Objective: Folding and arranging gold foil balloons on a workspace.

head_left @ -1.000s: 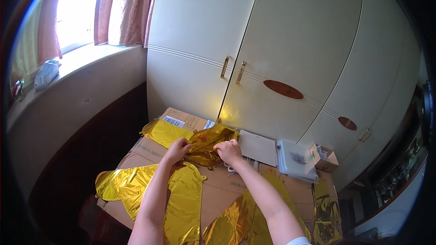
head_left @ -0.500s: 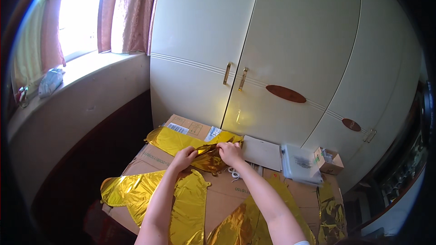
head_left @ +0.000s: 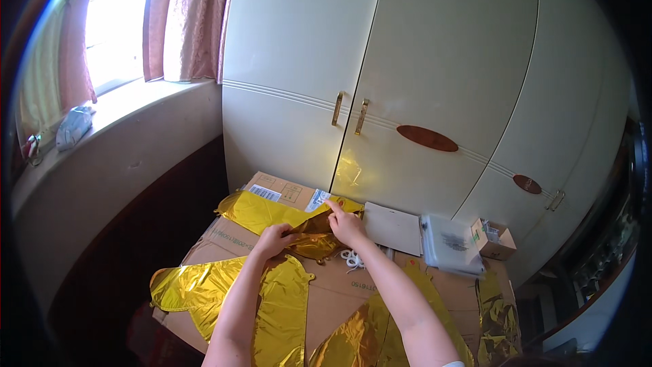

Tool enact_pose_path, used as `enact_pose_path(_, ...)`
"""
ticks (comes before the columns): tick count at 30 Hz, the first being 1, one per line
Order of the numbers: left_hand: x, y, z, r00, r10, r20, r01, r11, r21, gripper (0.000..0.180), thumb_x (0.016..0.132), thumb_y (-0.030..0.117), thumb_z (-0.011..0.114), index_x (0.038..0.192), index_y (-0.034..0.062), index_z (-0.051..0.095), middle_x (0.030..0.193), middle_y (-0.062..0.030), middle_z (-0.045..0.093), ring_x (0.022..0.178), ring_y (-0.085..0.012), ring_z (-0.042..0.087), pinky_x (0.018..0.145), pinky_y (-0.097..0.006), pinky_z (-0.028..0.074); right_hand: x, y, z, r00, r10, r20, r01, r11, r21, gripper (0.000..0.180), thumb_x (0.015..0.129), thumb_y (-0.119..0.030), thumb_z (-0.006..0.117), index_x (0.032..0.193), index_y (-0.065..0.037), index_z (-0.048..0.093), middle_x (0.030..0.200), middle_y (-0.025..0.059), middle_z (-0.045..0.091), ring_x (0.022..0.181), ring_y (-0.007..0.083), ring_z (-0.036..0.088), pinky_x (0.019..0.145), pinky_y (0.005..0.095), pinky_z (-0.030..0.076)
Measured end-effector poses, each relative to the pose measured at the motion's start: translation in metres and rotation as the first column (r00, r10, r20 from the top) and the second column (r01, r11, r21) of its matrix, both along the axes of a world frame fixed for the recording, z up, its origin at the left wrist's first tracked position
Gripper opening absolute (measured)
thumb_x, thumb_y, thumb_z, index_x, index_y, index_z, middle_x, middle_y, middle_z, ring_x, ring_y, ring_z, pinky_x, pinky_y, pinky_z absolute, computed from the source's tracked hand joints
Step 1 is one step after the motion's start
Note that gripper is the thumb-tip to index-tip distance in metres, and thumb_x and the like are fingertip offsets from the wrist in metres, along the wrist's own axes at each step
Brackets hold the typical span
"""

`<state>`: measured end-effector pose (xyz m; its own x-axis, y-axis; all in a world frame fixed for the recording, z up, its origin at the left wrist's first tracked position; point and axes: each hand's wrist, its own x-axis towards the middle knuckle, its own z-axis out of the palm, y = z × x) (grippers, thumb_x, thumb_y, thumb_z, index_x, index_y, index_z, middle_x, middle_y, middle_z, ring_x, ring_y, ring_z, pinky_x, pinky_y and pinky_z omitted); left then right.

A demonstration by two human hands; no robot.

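Note:
My left hand point(head_left: 272, 238) and my right hand point(head_left: 346, 225) both grip a crumpled gold foil balloon point(head_left: 314, 236) over a cardboard surface point(head_left: 336, 285). The left hand pinches its left edge. The right hand presses on its upper right part, index finger stretched out. A flat gold foil piece point(head_left: 261, 212) lies just behind the hands. A small coil of white ribbon point(head_left: 352, 258) lies beside my right wrist.
More flat gold foil balloons point(head_left: 224, 292) lie in front and at the right point(head_left: 499, 319). A white flat box point(head_left: 392, 227), a clear plastic packet point(head_left: 448, 245) and a small carton point(head_left: 494, 239) sit by the cream wardrobe doors point(head_left: 380, 81). A window sill point(head_left: 102, 115) runs along the left.
The view has tilted so the cardboard surface sits lower in the picture. My hands stay on the crumpled foil balloon, working it closer together.

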<state>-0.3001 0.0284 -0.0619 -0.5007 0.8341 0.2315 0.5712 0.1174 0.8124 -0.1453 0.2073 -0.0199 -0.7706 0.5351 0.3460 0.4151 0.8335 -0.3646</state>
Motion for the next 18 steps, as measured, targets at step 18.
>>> enact_pose_path(18, 0.004, -0.004, 0.007, 1.000, 0.002, 0.020, -0.002, 1.000, -0.024, 0.028, 0.087, 0.026, 0.064, 0.092, -0.0009, 0.061, 0.079, -0.0213, 0.062, 0.074, -0.0349, 0.061, 0.068, -0.039, 0.047, 0.027, 0.002, -0.001, 0.966, 0.240, 0.098, -0.258, 0.930, 0.262, 0.039, 0.084, -0.039, 0.064, 0.116, -0.017, 0.056, 0.095, 0.0031, 0.070, 0.093, 0.0208, 0.064, 0.087, 0.0396, 0.039)
